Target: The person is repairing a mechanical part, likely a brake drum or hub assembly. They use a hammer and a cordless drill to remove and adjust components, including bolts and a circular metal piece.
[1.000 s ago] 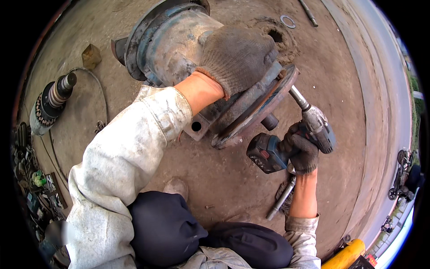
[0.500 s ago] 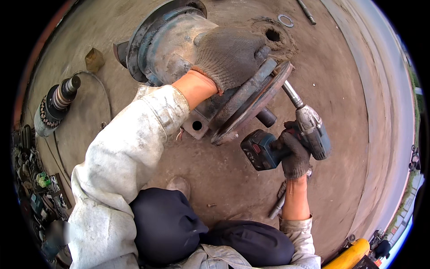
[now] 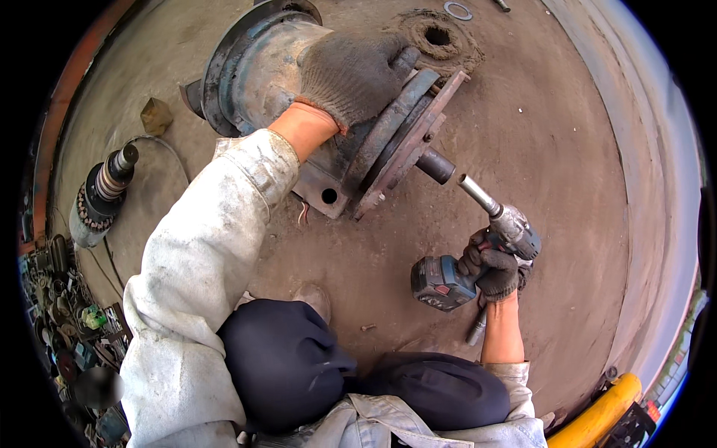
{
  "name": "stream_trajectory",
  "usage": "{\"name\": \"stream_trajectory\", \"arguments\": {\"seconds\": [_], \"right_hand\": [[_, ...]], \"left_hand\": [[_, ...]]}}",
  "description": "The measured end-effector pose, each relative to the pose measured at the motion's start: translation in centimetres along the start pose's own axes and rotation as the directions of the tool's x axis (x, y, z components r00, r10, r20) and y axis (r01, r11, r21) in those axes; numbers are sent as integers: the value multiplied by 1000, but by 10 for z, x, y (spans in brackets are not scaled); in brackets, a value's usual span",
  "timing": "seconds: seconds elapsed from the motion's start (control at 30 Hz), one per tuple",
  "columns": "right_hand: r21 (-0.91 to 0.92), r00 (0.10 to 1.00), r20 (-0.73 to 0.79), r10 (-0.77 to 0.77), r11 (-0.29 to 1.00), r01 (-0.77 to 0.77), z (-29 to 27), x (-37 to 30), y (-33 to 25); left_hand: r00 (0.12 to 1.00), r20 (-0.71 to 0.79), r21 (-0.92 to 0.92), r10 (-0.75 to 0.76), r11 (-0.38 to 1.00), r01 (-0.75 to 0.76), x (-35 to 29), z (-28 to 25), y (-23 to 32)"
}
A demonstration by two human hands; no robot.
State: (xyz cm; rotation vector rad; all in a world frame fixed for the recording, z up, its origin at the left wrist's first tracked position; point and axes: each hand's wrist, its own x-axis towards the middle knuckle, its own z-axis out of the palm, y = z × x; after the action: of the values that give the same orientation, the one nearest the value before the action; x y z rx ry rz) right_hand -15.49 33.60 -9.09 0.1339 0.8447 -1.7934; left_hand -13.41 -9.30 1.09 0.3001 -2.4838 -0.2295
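My left hand (image 3: pixel 347 76), in a dark knit glove, is closed over the top of a worn blue-grey motor housing (image 3: pixel 272 63), close to its flanged end. A rusty end plate (image 3: pixel 411 149) faces right there, and a dark shaft (image 3: pixel 435 165) sticks out of it. In my gloved right hand (image 3: pixel 493 270) is a cordless impact wrench (image 3: pixel 515 231), gripped by the handle. Its blue and black battery (image 3: pixel 441 284) points left. The long socket (image 3: pixel 479 194) on the wrench points up and left, its tip beside the shaft's end and apart from the plate.
To the left lies a rotor with bearings (image 3: pixel 104 190) near a cable (image 3: pixel 168 145) and a small brown block (image 3: pixel 156 116). Piled parts (image 3: pixel 67 313) fill the lower left. A metal ring (image 3: pixel 458 10) lies beyond a greasy ring-shaped part (image 3: pixel 438 37). A yellow cylinder (image 3: pixel 597 411) is lower right.
The socket has come away from the edge of the end plate, and the wrench has moved back toward me. My left hand has stayed on the housing. The whole view has shifted slightly.
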Motion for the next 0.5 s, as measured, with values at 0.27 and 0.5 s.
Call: {"name": "stream_trajectory", "arguments": {"seconds": [0.27,0.5], "right_hand": [[65,838,-449,310,947,-315,-7,-69,138],[-836,739,-549,-390,261,-483,-61,-140,130]], "left_hand": [[998,-34,-37,-49,998,48,17,-27,13],[988,151,-24,19,1000,-16,0,-14,0]]}}
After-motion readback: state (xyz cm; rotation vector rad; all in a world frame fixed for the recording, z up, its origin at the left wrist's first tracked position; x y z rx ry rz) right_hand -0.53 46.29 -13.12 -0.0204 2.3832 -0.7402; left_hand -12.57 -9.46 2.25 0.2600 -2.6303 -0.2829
